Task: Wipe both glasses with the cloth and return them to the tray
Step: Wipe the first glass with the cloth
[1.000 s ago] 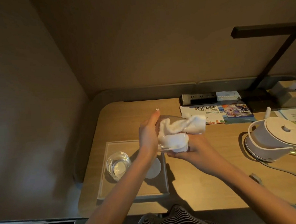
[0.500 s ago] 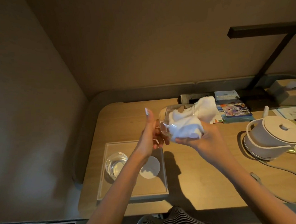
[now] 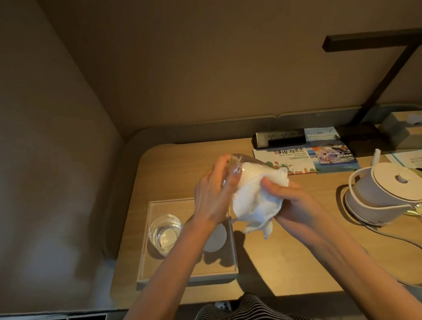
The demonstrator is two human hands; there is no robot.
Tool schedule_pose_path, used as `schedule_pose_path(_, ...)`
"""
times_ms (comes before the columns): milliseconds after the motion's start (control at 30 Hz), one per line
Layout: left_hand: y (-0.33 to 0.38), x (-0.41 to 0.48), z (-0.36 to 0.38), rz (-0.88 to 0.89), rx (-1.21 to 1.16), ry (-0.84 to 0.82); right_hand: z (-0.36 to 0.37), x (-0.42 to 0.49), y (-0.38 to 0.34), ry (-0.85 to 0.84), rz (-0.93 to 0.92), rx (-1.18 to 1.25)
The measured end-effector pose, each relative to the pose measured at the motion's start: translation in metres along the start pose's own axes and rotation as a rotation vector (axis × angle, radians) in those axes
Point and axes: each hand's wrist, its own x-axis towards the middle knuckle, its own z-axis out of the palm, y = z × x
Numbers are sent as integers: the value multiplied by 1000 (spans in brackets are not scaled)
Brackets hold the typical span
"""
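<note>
My left hand (image 3: pixel 211 195) grips the base end of a clear glass (image 3: pixel 237 167) held on its side above the desk. A white cloth (image 3: pixel 253 201) is stuffed into the glass and hangs out below it; my right hand (image 3: pixel 290 199) is shut on the cloth at the glass mouth. The second clear glass (image 3: pixel 165 233) stands upright at the left of the wooden tray (image 3: pixel 145 238). A round white coaster (image 3: pixel 216 238) lies in the tray beside it, partly hidden by my left forearm.
A white electric kettle (image 3: pixel 390 193) with its cord stands at the right. Brochures (image 3: pixel 301 163) and a power strip (image 3: pixel 280 138) lie at the back of the desk, a tissue box (image 3: pixel 410 130) at the far right. A dark lamp arm (image 3: pixel 382 75) rises behind.
The glass has come back down and tilted the other way, base now toward the upper left. My right hand has turned under it, and the cloth now hangs below the glass.
</note>
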Motion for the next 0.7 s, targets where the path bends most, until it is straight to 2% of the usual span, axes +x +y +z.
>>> schedule_pose_path(67, -8, 0, -4, -6, -21, -129, 2, 3, 2, 63, -11, 37)
schedule_pose_path(133, -13, -1, -7, -139, -247, -230, 3, 1, 5, 137, -99, -102)
schedule_pose_path(200, -13, 0, -9, -299, -425, -236, 1, -3, 4, 193, -243, -383)
schedule_pose_path(300, -5, 6, -14, -381, -367, -241, -1, -6, 1, 156, -579, -1078)
schedule_pose_path(333, -3, 9, -14, -407, -380, -251, -1, -5, 2, 121, -656, -1229)
schedule_pose_path(400, 10, 9, -14, -461, -483, -281, 1, -3, 6, 96, -659, -1292)
schedule_pose_path(467, 15, 7, -9, -448, -496, -252, 4, -2, 8, 104, -564, -1260)
schedule_pose_path(533, 10, -2, 0, -411, -449, -149, 7, -2, 4, 89, -410, -1088)
schedule_pose_path(600, 5, -8, 7, -250, -286, -31, 8, -1, 0, 75, -226, -680)
schedule_pose_path(700, 6, -5, 4, 67, 108, 96, -1, 5, -1, 59, 44, 2)
